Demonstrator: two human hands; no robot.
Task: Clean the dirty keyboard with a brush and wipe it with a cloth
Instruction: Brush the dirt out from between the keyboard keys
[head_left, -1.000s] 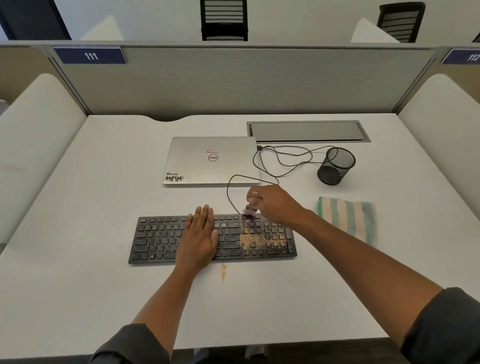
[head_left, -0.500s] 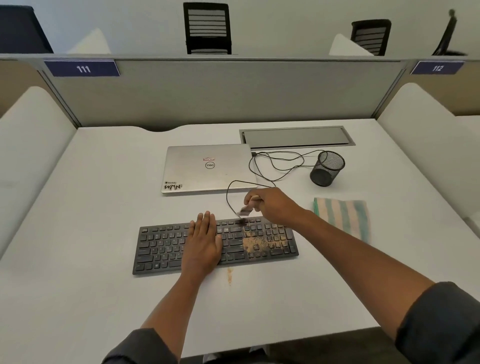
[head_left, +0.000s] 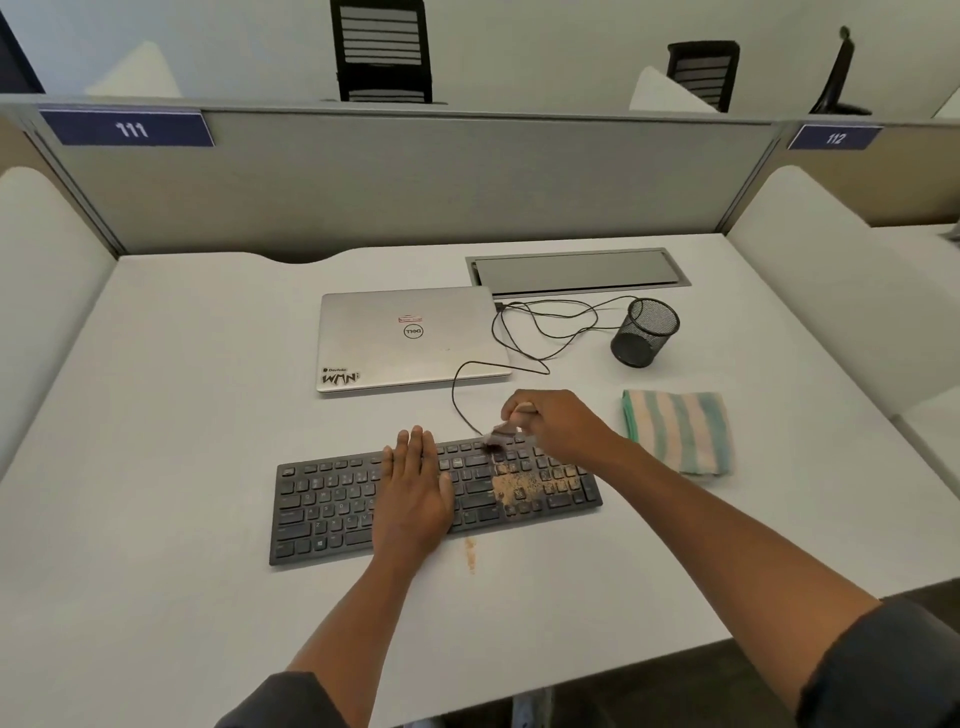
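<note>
Fingers of the right hand (head_left: 558, 423) grip the brush (head_left: 501, 434), bristles touching the top key rows of the keyboard (head_left: 332, 504); fingers of the left hand (head_left: 415, 493) lie straight, pressing flat on its middle. Head view: the keyboard lies at bench (head_left: 182, 415) centre. Brushing appears under way, not finished: a tan dust patch (head_left: 519, 486) covers keys at 5 o'clock from the bristles, and a small streak (head_left: 470, 553) lies on the bench. Wiping appears not yet begun; the folded cloth (head_left: 678, 431) lies at 3 o'clock, untouched. Most of the brush handle is hidden.
</note>
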